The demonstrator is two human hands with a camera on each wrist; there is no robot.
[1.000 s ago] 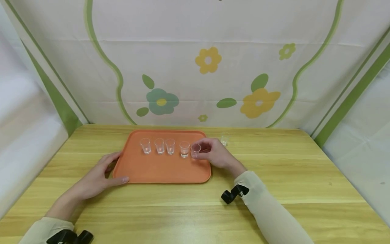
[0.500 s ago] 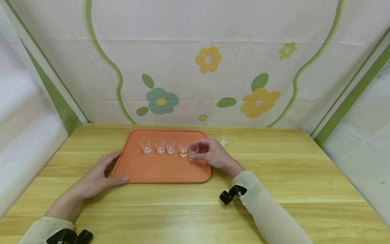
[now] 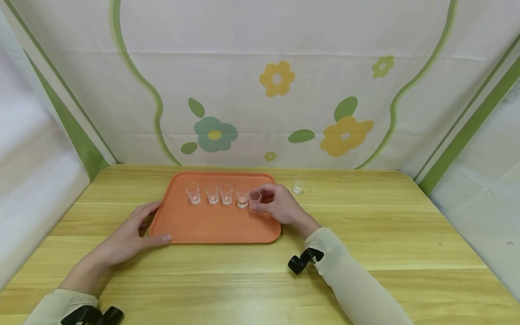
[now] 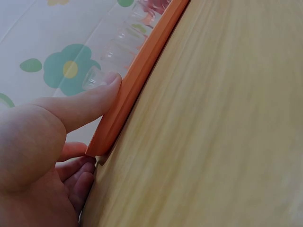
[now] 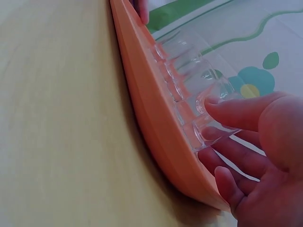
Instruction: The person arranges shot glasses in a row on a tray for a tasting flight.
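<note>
My right hand [image 3: 280, 204] pinches a small clear shot glass [image 3: 254, 198] between thumb and fingers, upright at the right end of an orange tray [image 3: 215, 228]. In the right wrist view the glass's base is at the tray's surface. Directly to its left, close enough to overlap in view, stands another shot glass [image 3: 242, 198]. Further left on the tray are more shot glasses, a close pair [image 3: 226, 195] and one at the far left [image 3: 193, 194]. My left hand [image 3: 130, 237] holds the tray's left side, its thumb [image 4: 90, 103] on the rim and its fingertips beside the corner.
One more shot glass [image 3: 298, 185] stands on the wooden table [image 3: 227, 280], behind my right hand and right of the tray. A white floral curtain [image 3: 243, 99] rises behind the table's back edge.
My right hand has slid the pinched shot glass a little to the left along the tray. The glass beside it has shifted slightly left too. My left hand stays at the tray.
</note>
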